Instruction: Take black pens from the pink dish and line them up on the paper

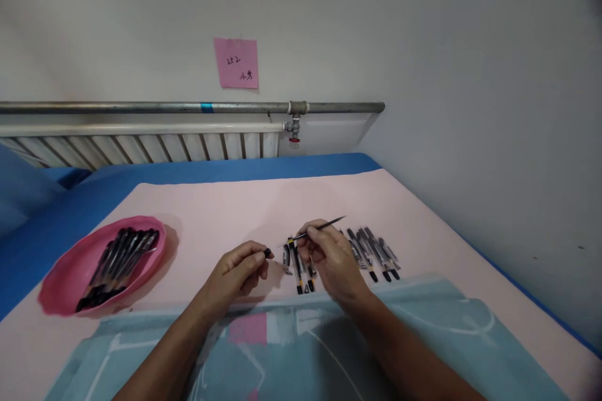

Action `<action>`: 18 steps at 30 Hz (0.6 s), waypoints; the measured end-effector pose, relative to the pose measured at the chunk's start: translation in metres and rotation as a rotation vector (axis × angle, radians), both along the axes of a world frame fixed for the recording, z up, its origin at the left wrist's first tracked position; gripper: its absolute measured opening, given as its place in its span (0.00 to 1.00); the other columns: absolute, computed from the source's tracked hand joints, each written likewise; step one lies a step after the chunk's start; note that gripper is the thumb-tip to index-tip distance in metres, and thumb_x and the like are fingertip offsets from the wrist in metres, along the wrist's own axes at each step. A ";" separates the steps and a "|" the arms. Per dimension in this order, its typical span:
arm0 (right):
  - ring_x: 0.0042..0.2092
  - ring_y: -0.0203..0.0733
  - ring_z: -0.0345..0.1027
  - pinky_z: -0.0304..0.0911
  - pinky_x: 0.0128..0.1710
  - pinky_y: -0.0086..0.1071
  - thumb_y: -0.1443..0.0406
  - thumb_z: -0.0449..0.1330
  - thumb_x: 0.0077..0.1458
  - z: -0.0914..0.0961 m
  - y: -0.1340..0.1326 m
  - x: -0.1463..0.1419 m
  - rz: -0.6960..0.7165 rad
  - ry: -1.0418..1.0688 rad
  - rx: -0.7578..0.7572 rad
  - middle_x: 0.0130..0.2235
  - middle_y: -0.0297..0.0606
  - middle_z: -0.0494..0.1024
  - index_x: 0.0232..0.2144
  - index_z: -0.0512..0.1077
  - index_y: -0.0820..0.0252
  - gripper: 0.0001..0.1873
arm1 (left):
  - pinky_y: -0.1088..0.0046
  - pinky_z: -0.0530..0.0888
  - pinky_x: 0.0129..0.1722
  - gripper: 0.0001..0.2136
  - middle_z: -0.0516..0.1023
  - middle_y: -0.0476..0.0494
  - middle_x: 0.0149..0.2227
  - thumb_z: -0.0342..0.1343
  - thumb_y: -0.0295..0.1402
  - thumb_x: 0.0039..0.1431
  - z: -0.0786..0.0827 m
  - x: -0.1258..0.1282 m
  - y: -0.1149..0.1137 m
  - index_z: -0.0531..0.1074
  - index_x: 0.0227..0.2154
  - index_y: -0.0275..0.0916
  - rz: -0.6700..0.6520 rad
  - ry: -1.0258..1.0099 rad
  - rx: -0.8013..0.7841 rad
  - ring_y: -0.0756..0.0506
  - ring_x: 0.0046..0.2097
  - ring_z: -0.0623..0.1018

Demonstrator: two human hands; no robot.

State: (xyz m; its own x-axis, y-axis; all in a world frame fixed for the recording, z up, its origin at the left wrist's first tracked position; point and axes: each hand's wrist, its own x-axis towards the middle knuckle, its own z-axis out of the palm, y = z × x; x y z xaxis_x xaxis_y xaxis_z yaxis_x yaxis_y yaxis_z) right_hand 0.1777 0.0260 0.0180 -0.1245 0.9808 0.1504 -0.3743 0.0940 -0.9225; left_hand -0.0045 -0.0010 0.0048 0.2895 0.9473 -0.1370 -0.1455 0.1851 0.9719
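My left hand (242, 268) pinches a stubby black cap (268, 253); my right hand (333, 260) is clamped on a slim, tapering rod (333, 222), its thin end near the cap. Slender dark pieces (295, 266) lie on the smooth pink sheet (226, 207). A wavy-rimmed pink bowl (70, 276) to my left holds bundled glossy black pens (120, 263).

On the far wall (329, 31) hangs a pink note (236, 64). Below it, a pipe (183, 108) comes from the left, with a valve (295, 127); a radiator (214, 145) is under the pipe. Near lies a blue-green cloth (282, 363).
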 end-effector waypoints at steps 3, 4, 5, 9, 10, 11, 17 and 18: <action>0.22 0.31 0.61 0.56 0.20 0.25 0.64 0.54 0.53 0.000 -0.003 -0.002 0.011 -0.031 0.013 0.24 0.33 0.70 0.29 0.69 0.61 0.07 | 0.82 0.49 0.15 0.11 0.66 0.53 0.22 0.51 0.39 0.55 0.000 0.001 0.000 0.69 0.33 0.37 0.003 0.009 0.012 0.59 0.17 0.56; 0.22 0.31 0.61 0.56 0.20 0.25 0.64 0.54 0.53 0.000 -0.004 -0.002 0.010 -0.035 0.014 0.24 0.33 0.71 0.29 0.69 0.61 0.07 | 0.82 0.49 0.15 0.11 0.66 0.53 0.22 0.51 0.39 0.55 0.000 0.001 0.001 0.69 0.33 0.37 -0.002 0.009 0.012 0.59 0.17 0.56; 0.22 0.31 0.61 0.56 0.20 0.25 0.64 0.54 0.53 0.000 -0.005 -0.002 0.009 -0.038 0.011 0.24 0.33 0.71 0.29 0.69 0.61 0.07 | 0.82 0.49 0.15 0.10 0.65 0.53 0.22 0.52 0.39 0.55 0.000 0.001 0.001 0.69 0.32 0.36 -0.008 0.008 0.011 0.59 0.17 0.56; 0.22 0.31 0.61 0.56 0.20 0.25 0.64 0.54 0.53 0.000 -0.005 -0.002 0.018 -0.027 0.013 0.24 0.34 0.70 0.29 0.69 0.61 0.07 | 0.82 0.48 0.15 0.10 0.65 0.53 0.22 0.52 0.38 0.55 -0.001 0.000 0.001 0.70 0.30 0.36 -0.022 -0.020 0.008 0.60 0.16 0.55; 0.22 0.31 0.61 0.56 0.20 0.25 0.64 0.54 0.53 0.000 -0.005 -0.002 0.020 -0.021 0.016 0.24 0.34 0.71 0.29 0.69 0.61 0.07 | 0.82 0.48 0.15 0.10 0.64 0.53 0.21 0.52 0.38 0.55 -0.001 0.000 0.000 0.70 0.30 0.36 -0.019 -0.030 0.008 0.60 0.16 0.56; 0.22 0.31 0.61 0.56 0.20 0.25 0.64 0.54 0.53 0.000 -0.005 -0.002 0.022 -0.017 0.018 0.24 0.34 0.71 0.29 0.69 0.61 0.07 | 0.82 0.48 0.15 0.10 0.64 0.53 0.21 0.53 0.38 0.54 -0.001 -0.001 0.000 0.70 0.29 0.35 -0.016 -0.039 0.006 0.60 0.16 0.56; 0.22 0.31 0.61 0.55 0.20 0.25 0.64 0.54 0.53 0.000 -0.006 -0.004 0.021 -0.003 0.008 0.24 0.34 0.71 0.29 0.69 0.61 0.07 | 0.82 0.48 0.15 0.10 0.63 0.54 0.21 0.54 0.38 0.53 0.001 -0.001 -0.001 0.69 0.28 0.35 -0.021 -0.043 0.003 0.59 0.16 0.56; 0.22 0.31 0.61 0.55 0.20 0.25 0.64 0.54 0.53 0.000 -0.006 -0.004 0.019 0.004 0.006 0.24 0.34 0.71 0.29 0.69 0.61 0.07 | 0.82 0.48 0.15 0.10 0.63 0.54 0.21 0.54 0.38 0.53 0.001 -0.001 -0.001 0.69 0.28 0.35 -0.024 -0.042 0.002 0.59 0.16 0.56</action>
State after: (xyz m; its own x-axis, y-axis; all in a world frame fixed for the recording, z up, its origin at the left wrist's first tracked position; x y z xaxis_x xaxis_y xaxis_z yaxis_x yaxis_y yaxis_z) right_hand 0.1739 0.0202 0.0182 -0.1427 0.9773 0.1565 -0.3794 0.0920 -0.9206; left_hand -0.0051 -0.0018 0.0053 0.3178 0.9403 -0.1219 -0.1818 0.1867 0.9655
